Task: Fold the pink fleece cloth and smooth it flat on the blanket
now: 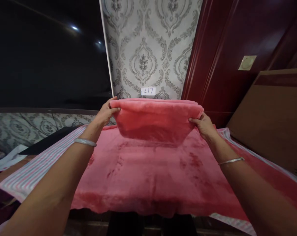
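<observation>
A pink fleece blanket (148,170) lies spread over a surface in front of me. Its far part is lifted and doubled over into a thick fold (155,119) held up above the flat part. My left hand (106,111) grips the fold's left corner, fingers curled over the top edge. My right hand (203,126) pinches the fold's right corner. Each wrist wears a thin silver bangle.
A striped pink and white sheet (32,173) lies under the blanket and shows at both sides. Patterned grey wallpaper with a small "277" label (148,91) is straight ahead. A dark screen (47,52) is at left, a dark red door (237,49) and brown headboard (268,118) at right.
</observation>
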`<state>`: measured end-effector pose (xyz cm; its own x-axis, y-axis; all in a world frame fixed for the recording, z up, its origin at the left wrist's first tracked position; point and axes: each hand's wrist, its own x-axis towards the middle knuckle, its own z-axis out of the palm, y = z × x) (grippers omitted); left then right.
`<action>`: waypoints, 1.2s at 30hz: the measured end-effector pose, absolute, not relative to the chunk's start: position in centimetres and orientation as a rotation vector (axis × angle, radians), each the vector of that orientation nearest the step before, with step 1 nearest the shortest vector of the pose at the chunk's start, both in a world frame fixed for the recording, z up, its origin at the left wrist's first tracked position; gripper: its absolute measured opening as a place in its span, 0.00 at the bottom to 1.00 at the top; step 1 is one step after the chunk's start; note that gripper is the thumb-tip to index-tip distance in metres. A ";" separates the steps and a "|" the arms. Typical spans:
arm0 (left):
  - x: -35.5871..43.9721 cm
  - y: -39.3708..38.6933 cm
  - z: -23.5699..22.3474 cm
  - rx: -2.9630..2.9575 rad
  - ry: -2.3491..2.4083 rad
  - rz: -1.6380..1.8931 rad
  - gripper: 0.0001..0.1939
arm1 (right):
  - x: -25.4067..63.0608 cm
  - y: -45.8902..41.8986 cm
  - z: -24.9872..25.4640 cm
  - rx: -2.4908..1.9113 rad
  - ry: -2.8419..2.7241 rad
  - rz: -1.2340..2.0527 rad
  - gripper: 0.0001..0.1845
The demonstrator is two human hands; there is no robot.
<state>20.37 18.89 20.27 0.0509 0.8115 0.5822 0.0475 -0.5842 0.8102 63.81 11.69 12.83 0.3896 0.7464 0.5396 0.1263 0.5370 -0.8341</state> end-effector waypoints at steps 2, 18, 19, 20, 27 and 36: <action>19.8 17.9 19.3 1.801 0.915 1.513 0.34 | 63.5 10.4 11.8 -1.011 -1.199 0.402 0.27; 14.8 4.2 4.3 2.550 1.023 1.080 0.17 | 63.5 -3.2 -2.9 -1.236 -1.760 0.076 0.19; 14.4 3.3 3.0 2.587 0.997 1.044 0.18 | 63.6 -3.8 -4.0 -1.204 -1.813 0.039 0.20; 14.0 2.5 1.8 2.617 0.988 0.990 0.19 | 63.8 -4.5 -4.9 -1.170 -1.870 0.008 0.21; 12.0 0.6 1.7 2.601 1.170 0.851 0.20 | 66.4 -6.8 -4.6 -1.405 -1.874 0.072 0.19; 23.0 3.9 2.0 2.776 1.380 0.673 0.31 | 53.4 -0.2 -0.4 -1.538 -2.222 0.012 0.33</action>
